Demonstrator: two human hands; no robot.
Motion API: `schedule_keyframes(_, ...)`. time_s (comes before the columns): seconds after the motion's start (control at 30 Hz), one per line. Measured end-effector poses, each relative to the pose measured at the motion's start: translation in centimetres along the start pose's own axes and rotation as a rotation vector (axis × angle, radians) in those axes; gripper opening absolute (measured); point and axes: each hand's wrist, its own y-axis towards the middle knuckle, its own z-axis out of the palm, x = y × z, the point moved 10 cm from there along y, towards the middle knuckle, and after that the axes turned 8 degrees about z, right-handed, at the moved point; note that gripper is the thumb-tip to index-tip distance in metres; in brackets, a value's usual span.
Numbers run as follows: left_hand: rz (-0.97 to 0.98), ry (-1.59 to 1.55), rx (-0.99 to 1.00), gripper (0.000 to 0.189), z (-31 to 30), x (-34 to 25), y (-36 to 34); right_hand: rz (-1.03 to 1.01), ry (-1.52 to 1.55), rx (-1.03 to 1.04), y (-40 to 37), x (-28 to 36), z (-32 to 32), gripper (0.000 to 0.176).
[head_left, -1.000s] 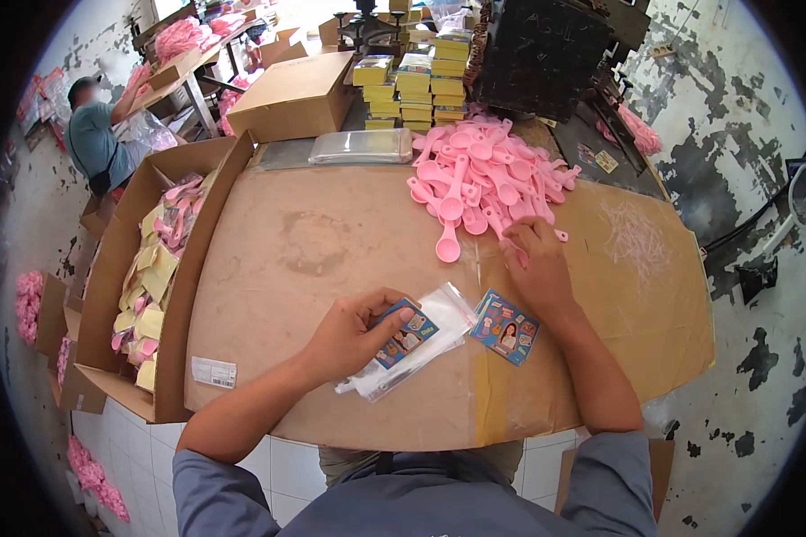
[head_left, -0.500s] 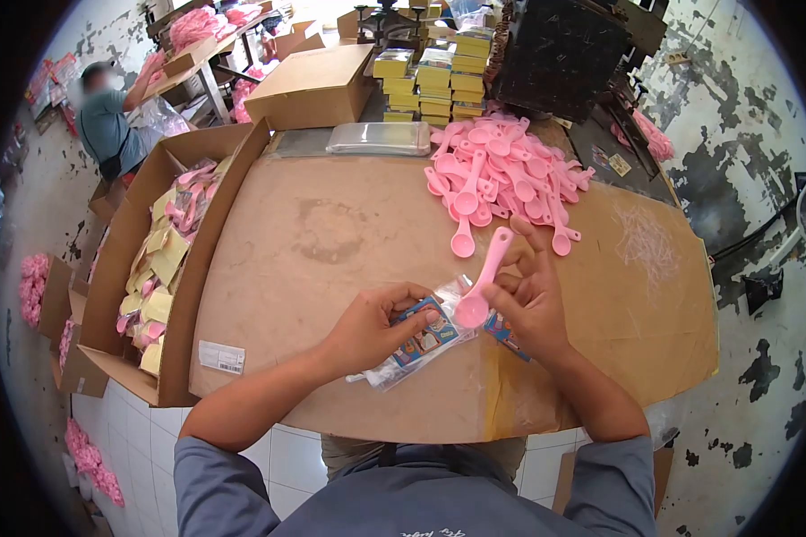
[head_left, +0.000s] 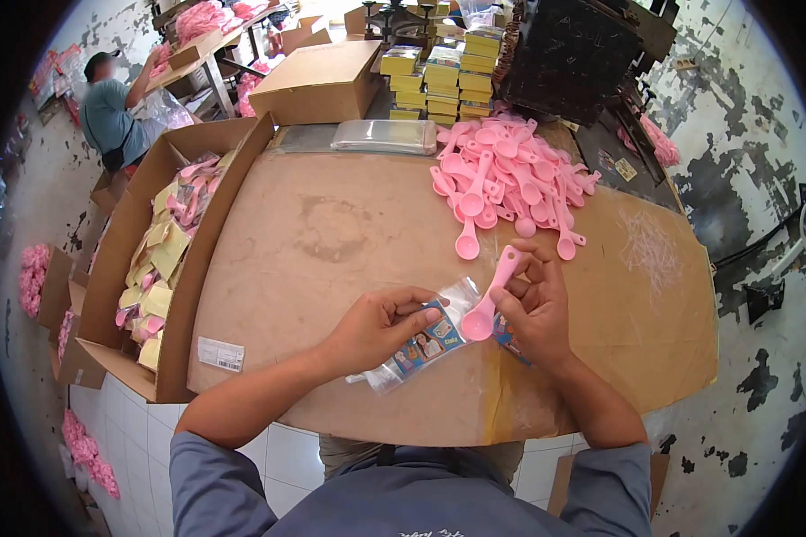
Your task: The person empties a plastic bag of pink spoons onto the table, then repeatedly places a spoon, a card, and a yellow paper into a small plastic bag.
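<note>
My left hand (head_left: pixel 387 329) pinches a clear plastic bag (head_left: pixel 387 377) with a blue printed card (head_left: pixel 432 343) in or on it, low over the cardboard-covered table. In my right hand (head_left: pixel 535 309) is a pink measuring spoon (head_left: pixel 493 294), gripped by the handle, its bowl down and to the left at the bag's open-looking end. Part of another blue card (head_left: pixel 503 336) shows under my right fingers; how it is held is hidden. Beyond my right hand lies a heap of pink spoons (head_left: pixel 519 166).
On the left stands a long open carton (head_left: pixel 227 210) of bagged spoons and yellowish cards. Clear bags (head_left: pixel 385 136), a closed box (head_left: pixel 318 80) and stacks of cards (head_left: pixel 441 82) line the back, beside a black machine (head_left: pixel 569 58). A person (head_left: pixel 112 116) sits at the far left.
My right hand has moved slightly down, bringing the spoon's bowl lower, against the end of the bag. The left hand keeps its hold on the bag, and more of the card shows.
</note>
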Motion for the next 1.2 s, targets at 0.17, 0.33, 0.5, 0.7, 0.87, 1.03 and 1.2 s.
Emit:
schedule_keyframes(0.17, 0.036, 0.051, 0.040, 0.032, 0.5, 0.2, -0.2, -0.060, 0.138, -0.120, -0.2, 1.0, -0.3, 0.057)
schedule_keyframes(0.33, -0.007, 0.058, 0.039, 0.031, 0.3, 0.2, -0.2, -0.017, 0.082, -0.034, -0.3, 0.9, 0.6, 0.058)
schedule_keyframes(0.5, 0.049, 0.038, 0.048, 0.029, 0.4, -0.1, -0.1, 0.001, 0.111, -0.034, -0.1, 0.0, 0.5, 0.058)
schedule_keyframes(0.7, 0.040, -0.062, 0.041, 0.031, 0.8, -0.2, -0.1, -0.032, -0.048, -0.012, -1.4, -0.7, 1.8, 0.053)
schedule_keyframes(0.87, 0.012, -0.105, 0.051, 0.027, 0.6, -0.5, -0.2, -0.284, -0.552, 0.280, -1.8, 1.4, 3.7, 0.035)
schedule_keyframes(1.03, 0.016, -0.109, 0.125, 0.028, 1.1, -0.7, -0.4, -0.101, 0.017, 0.121, -0.9, 3.1, 3.8, 0.023)
schedule_keyframes(1.2, 0.051, -0.172, 0.202, 0.025, 2.1, -0.8, -0.7, -0.357, -0.582, 0.501, -2.3, 6.1, 7.4, 0.031)
